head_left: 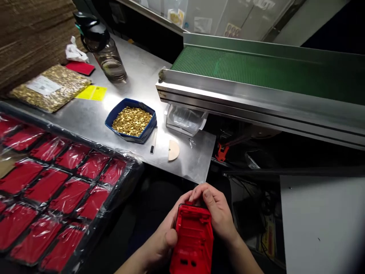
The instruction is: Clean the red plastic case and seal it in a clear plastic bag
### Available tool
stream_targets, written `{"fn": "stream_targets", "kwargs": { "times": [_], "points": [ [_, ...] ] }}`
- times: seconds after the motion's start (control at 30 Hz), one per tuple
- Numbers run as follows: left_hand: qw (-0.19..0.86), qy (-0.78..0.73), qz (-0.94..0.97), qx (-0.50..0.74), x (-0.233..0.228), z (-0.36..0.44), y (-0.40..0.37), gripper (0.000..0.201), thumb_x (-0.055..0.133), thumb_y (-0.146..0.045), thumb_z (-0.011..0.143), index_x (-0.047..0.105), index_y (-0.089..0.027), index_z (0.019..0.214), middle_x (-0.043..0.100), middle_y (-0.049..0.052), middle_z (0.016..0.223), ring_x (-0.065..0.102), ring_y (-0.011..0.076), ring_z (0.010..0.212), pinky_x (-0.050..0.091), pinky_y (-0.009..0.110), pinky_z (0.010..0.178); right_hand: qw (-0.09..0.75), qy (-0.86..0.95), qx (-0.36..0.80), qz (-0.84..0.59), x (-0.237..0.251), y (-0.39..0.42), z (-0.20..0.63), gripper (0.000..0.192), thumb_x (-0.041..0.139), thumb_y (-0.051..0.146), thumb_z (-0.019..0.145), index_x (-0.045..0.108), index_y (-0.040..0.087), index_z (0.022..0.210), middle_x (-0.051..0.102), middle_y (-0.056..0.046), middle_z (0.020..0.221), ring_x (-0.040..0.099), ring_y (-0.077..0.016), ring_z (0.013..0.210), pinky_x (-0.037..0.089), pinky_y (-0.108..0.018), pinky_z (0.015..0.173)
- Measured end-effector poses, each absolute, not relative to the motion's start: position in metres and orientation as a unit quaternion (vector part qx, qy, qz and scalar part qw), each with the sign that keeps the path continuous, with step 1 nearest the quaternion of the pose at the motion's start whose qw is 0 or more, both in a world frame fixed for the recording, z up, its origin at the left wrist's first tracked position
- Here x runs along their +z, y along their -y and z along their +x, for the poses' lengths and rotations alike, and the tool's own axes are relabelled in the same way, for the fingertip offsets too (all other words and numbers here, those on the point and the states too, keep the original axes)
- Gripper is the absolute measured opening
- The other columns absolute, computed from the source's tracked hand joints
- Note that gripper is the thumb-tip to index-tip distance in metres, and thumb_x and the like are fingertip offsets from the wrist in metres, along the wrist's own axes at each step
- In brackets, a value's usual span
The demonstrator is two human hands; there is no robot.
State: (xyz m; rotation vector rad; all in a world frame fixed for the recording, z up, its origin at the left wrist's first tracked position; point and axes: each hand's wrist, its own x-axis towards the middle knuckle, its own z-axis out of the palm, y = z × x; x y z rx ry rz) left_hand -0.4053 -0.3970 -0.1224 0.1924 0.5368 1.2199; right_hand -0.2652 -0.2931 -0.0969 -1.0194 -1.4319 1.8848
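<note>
A hollow red plastic housing (194, 236) lies between my two hands, its inner side facing up, with ribs and two dark slots near the lower end. My left hand (167, 234) grips it along the left side, thumb at the edge. At its top right corner, my right hand (213, 209) has its fingers curled together by the far edge. Whether the right fingertips pinch a small part there is hidden. A blue bin (146, 135) of small brass-coloured pieces (132, 121) stands on the metal table (194, 167) beyond the hands.
A tray of red parts under clear film (58, 190) fills the left. The table bears a bag of brass pieces (54, 89), a water bottle (110, 57), a yellow label (91, 92) and a pale half-disc (173, 150). A green conveyor (256, 70) runs off right.
</note>
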Motion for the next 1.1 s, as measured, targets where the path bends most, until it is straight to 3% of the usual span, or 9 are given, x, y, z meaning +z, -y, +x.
{"fn": "stream_targets", "kwargs": {
  "times": [0.17, 0.5, 0.63, 0.77, 0.9, 1.0, 1.1],
  "points": [
    [0.733, -0.299, 0.088, 0.605, -0.112, -0.43, 0.39, 0.111, 0.079, -0.08, 0.062, 0.051, -0.019, 0.15, 0.052, 0.019, 0.154, 0.037, 0.0476, 0.15, 0.028, 0.06, 0.126, 0.287, 0.522, 0.717, -0.362, -0.095, 0.287, -0.301, 0.041, 0.044, 0.042, 0.109, 0.061, 0.021, 0.078, 0.066, -0.005, 0.085, 0.061, -0.0193, 0.083, 0.048, -0.033, 0.082],
    [0.713, -0.346, 0.077, 0.605, -0.102, -0.442, 0.393, 0.103, 0.071, -0.082, 0.073, 0.046, -0.023, 0.153, 0.062, 0.017, 0.144, 0.057, 0.0414, 0.133, 0.04, 0.055, 0.117, 0.335, 0.532, 0.662, -0.409, -0.098, 0.283, -0.33, 0.043, 0.048, 0.042, 0.108, 0.058, 0.02, 0.072, 0.056, -0.001, 0.072, 0.054, -0.0154, 0.069, 0.045, -0.029, 0.07],
    [0.709, -0.345, 0.127, 0.602, -0.102, -0.431, 0.401, 0.101, 0.073, -0.081, 0.072, 0.049, -0.023, 0.152, 0.054, 0.016, 0.154, 0.046, 0.0425, 0.145, 0.037, 0.052, 0.12, 0.342, 0.533, 0.681, -0.368, -0.096, 0.296, -0.31, 0.044, 0.045, 0.042, 0.109, 0.062, 0.02, 0.075, 0.066, -0.004, 0.077, 0.063, -0.0189, 0.076, 0.05, -0.033, 0.076],
    [0.752, -0.318, 0.146, 0.559, -0.109, -0.405, 0.412, 0.104, 0.073, -0.08, 0.071, 0.045, -0.023, 0.154, 0.056, 0.017, 0.153, 0.052, 0.0421, 0.14, 0.041, 0.053, 0.116, 0.376, 0.557, 0.617, -0.41, -0.102, 0.311, -0.274, 0.044, 0.047, 0.042, 0.108, 0.059, 0.02, 0.073, 0.058, -0.001, 0.072, 0.056, -0.0155, 0.069, 0.045, -0.029, 0.068],
    [0.782, -0.301, 0.106, 0.536, -0.115, -0.368, 0.414, 0.094, 0.069, -0.077, 0.079, 0.048, -0.022, 0.153, 0.059, 0.017, 0.149, 0.056, 0.0391, 0.135, 0.043, 0.051, 0.113, 0.36, 0.562, 0.584, -0.462, -0.111, 0.319, -0.236, 0.046, 0.048, 0.046, 0.107, 0.056, 0.02, 0.07, 0.055, 0.0, 0.07, 0.054, -0.0144, 0.066, 0.044, -0.027, 0.067],
    [0.785, -0.294, 0.068, 0.541, -0.115, -0.341, 0.412, 0.08, 0.064, -0.071, 0.087, 0.053, -0.021, 0.148, 0.063, 0.016, 0.145, 0.056, 0.0359, 0.136, 0.038, 0.051, 0.118, 0.349, 0.541, 0.605, -0.468, -0.112, 0.325, -0.211, 0.045, 0.049, 0.046, 0.106, 0.06, 0.02, 0.072, 0.062, -0.001, 0.074, 0.061, -0.0164, 0.072, 0.049, -0.029, 0.073],
    [0.784, -0.267, 0.067, 0.557, -0.113, -0.322, 0.413, 0.077, 0.068, -0.067, 0.087, 0.055, -0.02, 0.147, 0.057, 0.016, 0.152, 0.047, 0.0374, 0.146, 0.03, 0.053, 0.124, 0.345, 0.54, 0.596, -0.484, -0.11, 0.334, -0.191, 0.044, 0.049, 0.046, 0.106, 0.061, 0.02, 0.073, 0.067, -0.002, 0.075, 0.064, -0.0175, 0.075, 0.051, -0.03, 0.077]
  ]
}}
